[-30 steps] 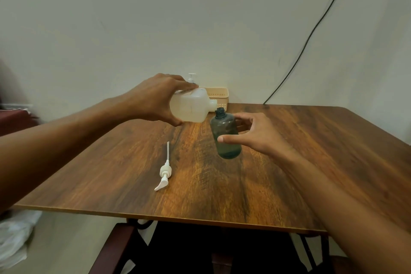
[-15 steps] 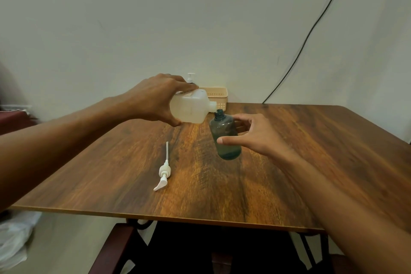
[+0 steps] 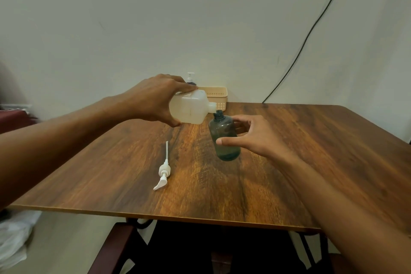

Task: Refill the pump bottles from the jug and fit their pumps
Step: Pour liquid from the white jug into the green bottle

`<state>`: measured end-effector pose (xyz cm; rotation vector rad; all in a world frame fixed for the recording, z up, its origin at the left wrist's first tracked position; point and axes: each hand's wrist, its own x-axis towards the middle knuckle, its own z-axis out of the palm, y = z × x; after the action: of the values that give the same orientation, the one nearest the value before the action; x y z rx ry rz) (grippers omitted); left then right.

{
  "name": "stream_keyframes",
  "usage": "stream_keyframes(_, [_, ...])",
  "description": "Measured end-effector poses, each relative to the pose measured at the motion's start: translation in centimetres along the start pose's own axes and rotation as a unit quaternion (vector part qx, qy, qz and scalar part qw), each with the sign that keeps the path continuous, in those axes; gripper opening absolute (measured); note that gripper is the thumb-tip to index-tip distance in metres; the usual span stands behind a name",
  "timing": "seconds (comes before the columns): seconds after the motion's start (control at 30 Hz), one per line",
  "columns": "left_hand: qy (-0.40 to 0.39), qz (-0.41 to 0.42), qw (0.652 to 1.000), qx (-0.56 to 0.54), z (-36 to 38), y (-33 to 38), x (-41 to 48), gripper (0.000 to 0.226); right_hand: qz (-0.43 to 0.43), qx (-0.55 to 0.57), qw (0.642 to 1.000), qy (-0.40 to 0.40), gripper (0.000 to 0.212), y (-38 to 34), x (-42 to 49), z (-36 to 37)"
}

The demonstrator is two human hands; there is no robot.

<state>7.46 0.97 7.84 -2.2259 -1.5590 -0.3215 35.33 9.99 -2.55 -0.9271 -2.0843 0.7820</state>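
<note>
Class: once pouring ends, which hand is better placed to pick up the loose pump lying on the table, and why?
Left. The pump lies on the left hand's side, below the jug; the right hand steadies the open bottle.

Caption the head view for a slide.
Left hand tips the jug over the open grey bottle, steadied by the right hand.

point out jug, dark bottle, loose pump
jug (image 3: 189,109), head view, translucent side wall
dark bottle (image 3: 223,133), head view, upper body
loose pump (image 3: 164,171), head view, collar on the table
</note>
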Motion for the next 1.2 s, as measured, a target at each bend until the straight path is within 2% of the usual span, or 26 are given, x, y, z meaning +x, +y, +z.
stream_keyframes(1.2, [-0.001,0.006,1.0,0.006,-0.02,-0.17,0.17,0.102,-0.002,0.007,1.0,0.001,0.073,0.12,0.05,0.0])
